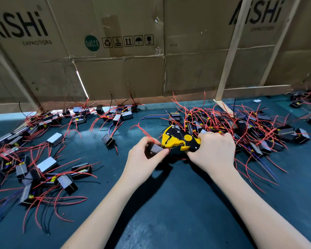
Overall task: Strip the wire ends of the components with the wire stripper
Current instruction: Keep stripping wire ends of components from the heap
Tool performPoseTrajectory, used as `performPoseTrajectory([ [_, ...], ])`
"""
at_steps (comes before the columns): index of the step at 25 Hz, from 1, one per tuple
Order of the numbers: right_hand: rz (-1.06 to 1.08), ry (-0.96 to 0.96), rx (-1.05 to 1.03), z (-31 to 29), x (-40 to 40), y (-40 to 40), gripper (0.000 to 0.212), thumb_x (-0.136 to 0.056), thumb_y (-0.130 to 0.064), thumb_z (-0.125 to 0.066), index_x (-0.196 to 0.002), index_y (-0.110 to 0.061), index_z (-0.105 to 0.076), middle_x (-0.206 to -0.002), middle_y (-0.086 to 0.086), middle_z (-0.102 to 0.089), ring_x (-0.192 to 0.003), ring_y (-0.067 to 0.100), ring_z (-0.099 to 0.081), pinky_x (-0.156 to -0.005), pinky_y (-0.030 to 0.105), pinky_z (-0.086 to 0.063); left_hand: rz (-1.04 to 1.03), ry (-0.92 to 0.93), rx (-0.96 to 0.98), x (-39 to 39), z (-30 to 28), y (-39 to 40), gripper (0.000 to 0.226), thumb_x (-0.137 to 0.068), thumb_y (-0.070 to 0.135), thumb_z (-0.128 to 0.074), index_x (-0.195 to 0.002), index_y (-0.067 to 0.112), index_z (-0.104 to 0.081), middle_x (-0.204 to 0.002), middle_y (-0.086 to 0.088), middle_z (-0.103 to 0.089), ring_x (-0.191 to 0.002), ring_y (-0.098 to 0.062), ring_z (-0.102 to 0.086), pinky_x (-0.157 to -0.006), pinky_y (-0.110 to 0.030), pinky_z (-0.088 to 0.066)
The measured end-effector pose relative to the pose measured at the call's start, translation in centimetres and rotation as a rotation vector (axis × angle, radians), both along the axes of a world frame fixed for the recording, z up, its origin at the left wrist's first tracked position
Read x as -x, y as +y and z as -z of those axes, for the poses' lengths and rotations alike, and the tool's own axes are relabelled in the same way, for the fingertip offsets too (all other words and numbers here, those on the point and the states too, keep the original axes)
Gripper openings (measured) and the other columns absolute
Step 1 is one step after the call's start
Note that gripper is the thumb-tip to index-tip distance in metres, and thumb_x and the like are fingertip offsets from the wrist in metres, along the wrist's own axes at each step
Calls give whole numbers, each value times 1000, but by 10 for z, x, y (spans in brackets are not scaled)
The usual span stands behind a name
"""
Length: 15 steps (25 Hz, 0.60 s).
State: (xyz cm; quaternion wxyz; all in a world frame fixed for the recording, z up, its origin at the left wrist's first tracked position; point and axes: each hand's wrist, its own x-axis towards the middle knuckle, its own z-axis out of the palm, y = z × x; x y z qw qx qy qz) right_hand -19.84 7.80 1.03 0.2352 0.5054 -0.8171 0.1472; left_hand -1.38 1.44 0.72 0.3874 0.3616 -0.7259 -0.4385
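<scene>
Dark teal mat (169, 203), brown cardboard wall (133, 69) at twelve o'clock. Centre: right hand (212, 151) grips a yellow-and-black wire stripper (180, 140) — left hand (145, 155) pinches a small black boxy component (154, 149) at its nine o'clock, red wire (144, 130) trailing.

On the dark green table (160, 212), the left hand (144, 157) pinches a small black component (155, 149) between thumb and fingers, its red wires (142, 129) arching up and away to the far left. The right hand (214, 151) is wrapped round the handles of a yellow-and-black wire stripper (178, 140), whose head points left and sits just beside the component (whether a wire end is in the jaws cannot be told). A dense heap of components (250, 128) lies right of the hands; a looser scatter (34, 168) lies left. Flattened cardboard boxes (115, 60) stand along the far edge.
</scene>
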Motion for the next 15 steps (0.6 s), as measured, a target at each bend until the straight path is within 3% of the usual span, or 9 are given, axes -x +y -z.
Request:
performPoseTrajectory([
  [2,-1,4,5,0,1,0,44,-58,-48,-76,-58,-20,-42,-61,5,-60,-60,28,-60,-67,35,-25,-16,32,-85,-1,1,-1,28,-78,20,-81,-93,16,-58,-79,-3,-72,-67,-21,-70,-75,-36,-59],
  [6,1,58,39,3,2,-1,40,-54,-45,-78,-63,-13,-57,-66,7,-62,-64,29,-58,-70,38,-31,2,-50,-25,-4,-1,-1,47,-75,23,-83,-98,25,-43,-67,6,-70,-55,-17,-56,-62,-22,-46],
  [10,-22,71,28,4,3,-2,39,-52,-44,-78,-59,-15,-54,-63,6,-60,-61,28,-57,-69,37,-30,2,-114,98,-6,-1,-2,48,-76,22,-83,-102,19,-43,-49,17,-52,-47,-5,-39,-52,-11,-33],
  [15,-52,39,-70,6,6,-4,40,-61,-56,-71,-57,-23,-50,-60,0,-58,-64,27,-59,-65,32,-26,23,-166,146,-8,-3,-1,48,-75,26,-84,-100,24,-43,-68,-7,-65,-51,-5,-41,-56,-13,-37],
])
